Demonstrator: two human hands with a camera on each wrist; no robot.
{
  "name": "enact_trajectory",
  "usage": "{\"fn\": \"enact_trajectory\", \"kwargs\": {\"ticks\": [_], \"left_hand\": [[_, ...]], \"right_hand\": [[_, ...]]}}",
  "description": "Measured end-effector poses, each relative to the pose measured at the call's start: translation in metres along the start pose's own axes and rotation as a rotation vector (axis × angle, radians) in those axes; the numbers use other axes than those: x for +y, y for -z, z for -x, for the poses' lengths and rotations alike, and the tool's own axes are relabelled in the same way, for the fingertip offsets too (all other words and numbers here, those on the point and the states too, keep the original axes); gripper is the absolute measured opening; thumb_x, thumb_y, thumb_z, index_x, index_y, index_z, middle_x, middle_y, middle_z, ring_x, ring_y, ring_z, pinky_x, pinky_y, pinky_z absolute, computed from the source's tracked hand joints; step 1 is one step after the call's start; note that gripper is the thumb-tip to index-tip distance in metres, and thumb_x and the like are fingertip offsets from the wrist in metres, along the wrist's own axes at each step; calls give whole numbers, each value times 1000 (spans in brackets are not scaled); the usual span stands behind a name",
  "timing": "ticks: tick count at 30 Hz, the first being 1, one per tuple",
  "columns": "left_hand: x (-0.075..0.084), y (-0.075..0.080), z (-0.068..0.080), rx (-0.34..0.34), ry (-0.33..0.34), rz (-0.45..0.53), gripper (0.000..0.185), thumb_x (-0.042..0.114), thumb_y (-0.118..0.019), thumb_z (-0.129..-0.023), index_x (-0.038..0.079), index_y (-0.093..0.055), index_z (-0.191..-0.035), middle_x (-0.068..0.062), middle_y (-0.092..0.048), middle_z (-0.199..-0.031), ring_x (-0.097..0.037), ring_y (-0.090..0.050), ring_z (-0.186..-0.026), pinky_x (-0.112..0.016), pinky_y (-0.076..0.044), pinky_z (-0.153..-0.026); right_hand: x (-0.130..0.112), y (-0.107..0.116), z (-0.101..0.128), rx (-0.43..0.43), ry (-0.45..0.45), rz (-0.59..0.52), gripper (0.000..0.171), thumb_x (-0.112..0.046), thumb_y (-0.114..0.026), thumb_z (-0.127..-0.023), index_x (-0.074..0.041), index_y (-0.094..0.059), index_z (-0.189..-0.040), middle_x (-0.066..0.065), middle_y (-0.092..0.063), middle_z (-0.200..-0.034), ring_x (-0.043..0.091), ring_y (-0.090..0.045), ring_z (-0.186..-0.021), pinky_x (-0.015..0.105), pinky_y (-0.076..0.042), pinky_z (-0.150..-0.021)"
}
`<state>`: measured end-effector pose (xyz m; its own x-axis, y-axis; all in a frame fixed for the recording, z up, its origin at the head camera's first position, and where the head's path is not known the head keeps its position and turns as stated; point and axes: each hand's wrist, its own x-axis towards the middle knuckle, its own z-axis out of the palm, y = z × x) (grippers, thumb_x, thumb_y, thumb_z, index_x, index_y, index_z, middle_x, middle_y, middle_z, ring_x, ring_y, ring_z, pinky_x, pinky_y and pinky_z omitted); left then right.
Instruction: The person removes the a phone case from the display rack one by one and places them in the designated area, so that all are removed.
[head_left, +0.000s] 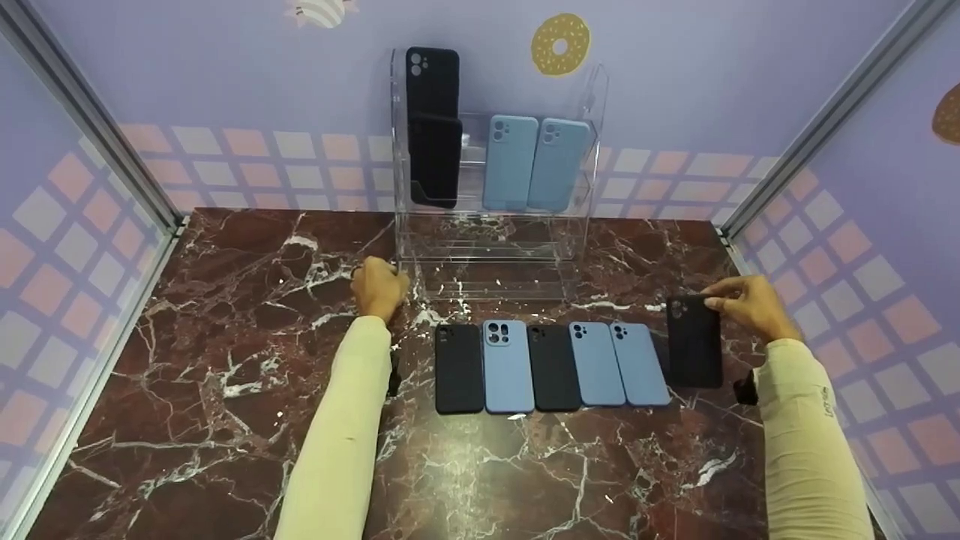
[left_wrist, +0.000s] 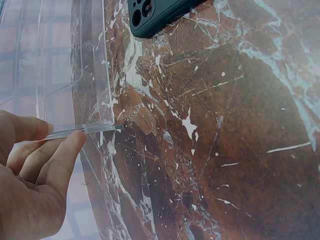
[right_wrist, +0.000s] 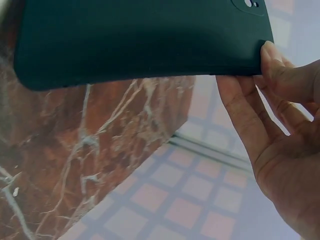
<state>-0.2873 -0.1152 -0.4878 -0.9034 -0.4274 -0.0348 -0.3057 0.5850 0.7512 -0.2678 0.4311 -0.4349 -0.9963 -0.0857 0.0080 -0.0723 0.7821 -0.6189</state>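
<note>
Between thumb and fingers, my right hand pinches the upper right corner of a black phone case; the right wrist view shows the thumb on its back face. My left hand grips the side edge of a clear acrylic display stand, low at its front left, as the left wrist view shows. Two black phone cases stand one before the other on the stand's left side. On the right of the same stand, a light blue phone case leans beside another light blue case.
A row of phone cases lies on the dark red marbled table: a black case at the left end, a blue case, a second black case, then two blue cases. Patterned purple walls enclose the back and sides.
</note>
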Motion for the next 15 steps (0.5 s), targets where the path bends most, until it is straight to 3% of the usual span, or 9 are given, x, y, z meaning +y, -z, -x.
{"fn": "enact_trajectory", "kwargs": {"ticks": [7, 10, 15], "left_hand": [[-1, 0, -1, 3, -19, -7, 15, 9, -64, -84, 6, -73, -73, -19, -73, -90, -42, -68, -93, -53, -51, -91], [-1, -1, -1, 11, -37, -11, 17, 8, -64, -84, 4, -72, -70, -19, -73, -86, -41, -68, -90, -53, -52, -90], [-2, -1, -1, 9, -48, -24, 17, 9, -65, -86, 1, -79, -88, -20, -75, -96, -44, -69, -98, -53, -51, -93]], "right_hand": [[15, -9, 4, -44, -34, -58, 23, 1, -69, -92, 18, -68, -108, 25, -72, -88, 14, -66, -62, 27, -56, -55], [20, -14, 4, -52, -22, -24, 23, 0, -70, -92, 17, -69, -108, 25, -72, -89, 13, -63, -61, 27, -54, -55], [25, -23, 2, -43, -26, 41, 22, -2, -70, -92, 14, -71, -108, 30, -70, -98, 14, -61, -67, 25, -50, -59]]}}
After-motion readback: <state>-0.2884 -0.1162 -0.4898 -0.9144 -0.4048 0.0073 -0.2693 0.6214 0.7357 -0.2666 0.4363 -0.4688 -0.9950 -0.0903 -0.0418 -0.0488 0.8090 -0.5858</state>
